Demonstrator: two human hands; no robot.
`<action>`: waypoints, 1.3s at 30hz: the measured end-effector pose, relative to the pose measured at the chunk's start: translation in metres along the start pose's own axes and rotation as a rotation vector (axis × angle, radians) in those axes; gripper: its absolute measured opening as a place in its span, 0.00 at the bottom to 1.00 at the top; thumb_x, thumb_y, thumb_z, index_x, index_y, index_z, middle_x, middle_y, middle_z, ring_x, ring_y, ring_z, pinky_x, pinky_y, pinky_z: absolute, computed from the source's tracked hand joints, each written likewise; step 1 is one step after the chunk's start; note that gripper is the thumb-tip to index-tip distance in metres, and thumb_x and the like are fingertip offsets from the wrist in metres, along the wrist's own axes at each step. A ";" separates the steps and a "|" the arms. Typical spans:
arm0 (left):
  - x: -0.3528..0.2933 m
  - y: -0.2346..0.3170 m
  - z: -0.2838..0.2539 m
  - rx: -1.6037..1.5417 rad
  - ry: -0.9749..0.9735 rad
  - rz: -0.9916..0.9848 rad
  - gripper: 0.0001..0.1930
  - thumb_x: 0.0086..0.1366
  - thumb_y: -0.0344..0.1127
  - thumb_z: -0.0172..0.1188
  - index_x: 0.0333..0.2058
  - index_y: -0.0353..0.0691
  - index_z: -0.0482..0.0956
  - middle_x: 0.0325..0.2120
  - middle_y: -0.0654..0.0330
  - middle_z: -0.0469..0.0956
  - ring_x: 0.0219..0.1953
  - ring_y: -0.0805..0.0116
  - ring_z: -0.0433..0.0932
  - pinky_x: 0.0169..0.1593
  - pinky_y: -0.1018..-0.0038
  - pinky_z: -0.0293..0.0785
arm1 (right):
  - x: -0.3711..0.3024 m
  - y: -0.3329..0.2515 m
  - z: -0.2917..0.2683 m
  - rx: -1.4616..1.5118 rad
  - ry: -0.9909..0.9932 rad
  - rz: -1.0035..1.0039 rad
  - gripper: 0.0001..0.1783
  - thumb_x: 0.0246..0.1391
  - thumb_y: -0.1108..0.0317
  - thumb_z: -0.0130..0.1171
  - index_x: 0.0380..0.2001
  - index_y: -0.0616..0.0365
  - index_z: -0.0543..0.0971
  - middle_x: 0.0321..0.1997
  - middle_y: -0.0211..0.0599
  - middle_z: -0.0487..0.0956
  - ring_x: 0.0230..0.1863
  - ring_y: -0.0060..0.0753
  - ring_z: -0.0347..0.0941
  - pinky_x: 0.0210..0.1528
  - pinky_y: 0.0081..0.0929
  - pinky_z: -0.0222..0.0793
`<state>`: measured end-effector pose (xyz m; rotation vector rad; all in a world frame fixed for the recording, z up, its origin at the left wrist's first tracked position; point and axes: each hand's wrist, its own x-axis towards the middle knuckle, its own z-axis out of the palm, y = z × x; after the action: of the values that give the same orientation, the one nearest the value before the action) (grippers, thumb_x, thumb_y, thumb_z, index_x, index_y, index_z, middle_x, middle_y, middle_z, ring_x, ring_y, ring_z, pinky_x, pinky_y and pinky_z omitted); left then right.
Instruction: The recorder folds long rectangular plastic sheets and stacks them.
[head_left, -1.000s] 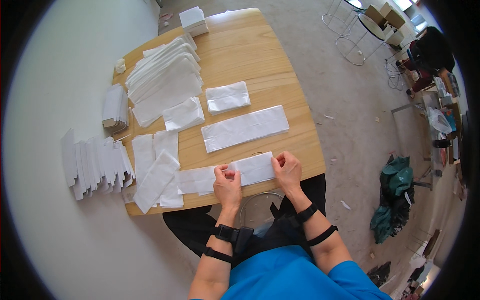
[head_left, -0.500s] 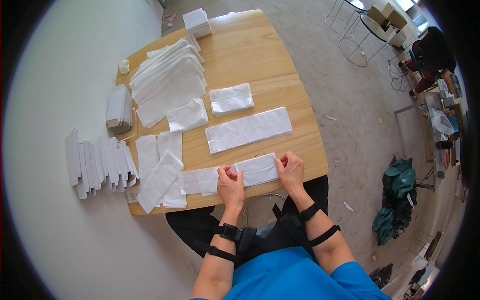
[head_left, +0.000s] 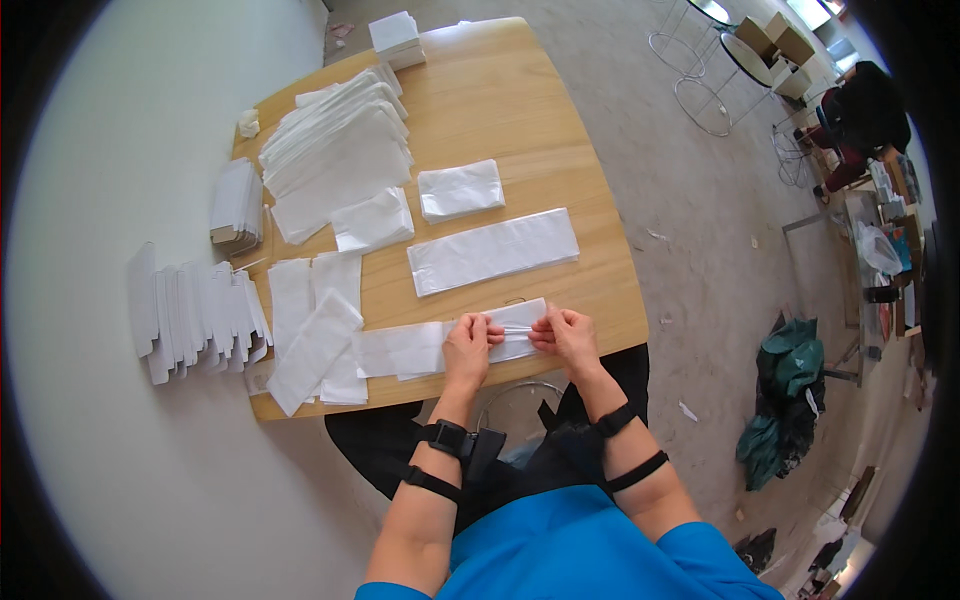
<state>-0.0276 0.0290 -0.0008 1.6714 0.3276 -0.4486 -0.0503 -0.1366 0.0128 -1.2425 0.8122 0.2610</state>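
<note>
Pinching the long white bag (head_left: 450, 342) at its right part, left hand (head_left: 468, 350) and right hand (head_left: 570, 338) each close thumb and fingers on the thin material, near each other. Bag lies flat along the near edge of the wooden tabletop (head_left: 520, 110). Just beyond: a second flat white bag (head_left: 493, 250), then a small folded one (head_left: 460, 189). Far left: fanned stack of white bags (head_left: 335, 150); flat white cartons (head_left: 195, 315) line the left edge.
</note>
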 end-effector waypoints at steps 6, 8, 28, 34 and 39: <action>0.000 0.006 0.000 0.085 -0.010 0.030 0.11 0.70 0.35 0.48 0.38 0.34 0.75 0.30 0.57 0.82 0.30 0.73 0.81 0.37 0.77 0.76 | -0.008 -0.011 -0.014 -0.225 0.223 -0.157 0.24 0.64 0.52 0.48 0.25 0.61 0.76 0.24 0.35 0.78 0.23 0.23 0.77 0.22 0.18 0.71; -0.001 -0.007 -0.005 -0.035 -0.061 0.074 0.10 0.69 0.33 0.48 0.41 0.34 0.74 0.31 0.57 0.81 0.31 0.73 0.80 0.38 0.77 0.76 | -0.017 -0.010 -0.029 -0.284 0.293 -0.245 0.24 0.65 0.52 0.47 0.25 0.62 0.76 0.24 0.35 0.78 0.24 0.23 0.77 0.21 0.18 0.70; -0.058 -0.005 -0.075 0.208 0.816 0.226 0.15 0.62 0.35 0.58 0.45 0.36 0.70 0.24 0.59 0.77 0.25 0.65 0.77 0.33 0.69 0.73 | 0.010 0.032 -0.003 -0.297 0.082 -0.364 0.11 0.56 0.67 0.56 0.31 0.65 0.80 0.26 0.32 0.80 0.26 0.19 0.75 0.31 0.18 0.72; -0.051 -0.025 -0.138 0.502 0.956 -0.088 0.18 0.58 0.41 0.62 0.43 0.40 0.70 0.22 0.59 0.77 0.26 0.59 0.78 0.34 0.63 0.73 | 0.007 0.020 0.003 -0.375 0.083 -0.312 0.11 0.55 0.67 0.58 0.33 0.65 0.79 0.26 0.33 0.81 0.28 0.20 0.77 0.33 0.18 0.73; -0.046 -0.022 -0.137 0.461 0.890 -0.011 0.11 0.57 0.42 0.63 0.28 0.41 0.76 0.18 0.62 0.72 0.23 0.64 0.73 0.30 0.65 0.69 | 0.012 0.019 -0.010 -0.359 0.037 -0.324 0.12 0.55 0.65 0.59 0.35 0.66 0.79 0.26 0.33 0.81 0.28 0.21 0.77 0.33 0.18 0.73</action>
<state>-0.0635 0.1696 0.0172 2.2587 0.9339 0.2731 -0.0573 -0.1425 -0.0104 -1.6984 0.5969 0.1224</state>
